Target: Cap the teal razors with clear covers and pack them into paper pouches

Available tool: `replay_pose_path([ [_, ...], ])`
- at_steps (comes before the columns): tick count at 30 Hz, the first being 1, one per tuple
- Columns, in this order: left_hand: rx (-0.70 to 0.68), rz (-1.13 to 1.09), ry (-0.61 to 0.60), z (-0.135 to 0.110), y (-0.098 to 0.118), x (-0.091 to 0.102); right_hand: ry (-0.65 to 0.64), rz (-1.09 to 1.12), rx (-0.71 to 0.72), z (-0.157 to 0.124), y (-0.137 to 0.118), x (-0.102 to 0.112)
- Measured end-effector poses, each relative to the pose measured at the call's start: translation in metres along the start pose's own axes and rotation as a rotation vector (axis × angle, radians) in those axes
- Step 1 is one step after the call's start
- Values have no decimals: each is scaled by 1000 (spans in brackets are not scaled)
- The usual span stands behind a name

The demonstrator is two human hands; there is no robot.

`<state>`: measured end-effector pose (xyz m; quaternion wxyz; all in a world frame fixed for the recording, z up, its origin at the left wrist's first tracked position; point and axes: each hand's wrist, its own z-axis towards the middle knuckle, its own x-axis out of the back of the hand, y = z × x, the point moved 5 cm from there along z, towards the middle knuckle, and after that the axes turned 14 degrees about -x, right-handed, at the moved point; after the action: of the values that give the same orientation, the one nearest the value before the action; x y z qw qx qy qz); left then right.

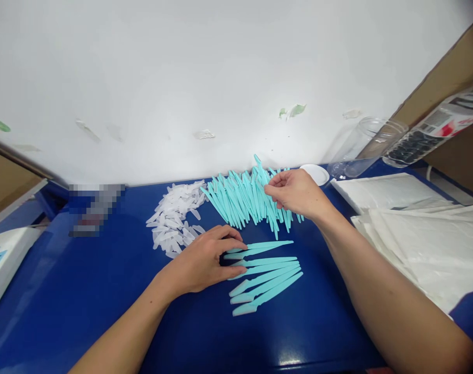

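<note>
Toward the right end of the razor pile (234,200), the right hand (293,192) is pinching, fingertips nearly together; can't tell if it's gripping anything. In front of the pile, a row of razors (271,268) is lying on the counter (84,280); left hand (205,257) is reaching over their blade ends, thumb and fingers parted, no firm grip showing. Caps (178,200) are sitting left of the pile. Razors are probably handling light, stiff, slightly slick; blade ends may be sharp, so I'm favoring the slim handles.
</note>
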<state>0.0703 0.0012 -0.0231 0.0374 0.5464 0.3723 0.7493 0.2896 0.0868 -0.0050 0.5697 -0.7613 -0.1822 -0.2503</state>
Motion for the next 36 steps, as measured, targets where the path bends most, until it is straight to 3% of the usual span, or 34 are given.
replay_pose_path([
  [17, -51, 20, 21, 2, 2, -2, -19, 13, 7, 0, 1, -1],
  [28, -100, -19, -13, 5, 11, -5, -164, 89, 14, -3, -2, -11],
  [36, -36, 28, 0, 1, 3, -3, -187, 90, 16, -6, -5, -13],
])
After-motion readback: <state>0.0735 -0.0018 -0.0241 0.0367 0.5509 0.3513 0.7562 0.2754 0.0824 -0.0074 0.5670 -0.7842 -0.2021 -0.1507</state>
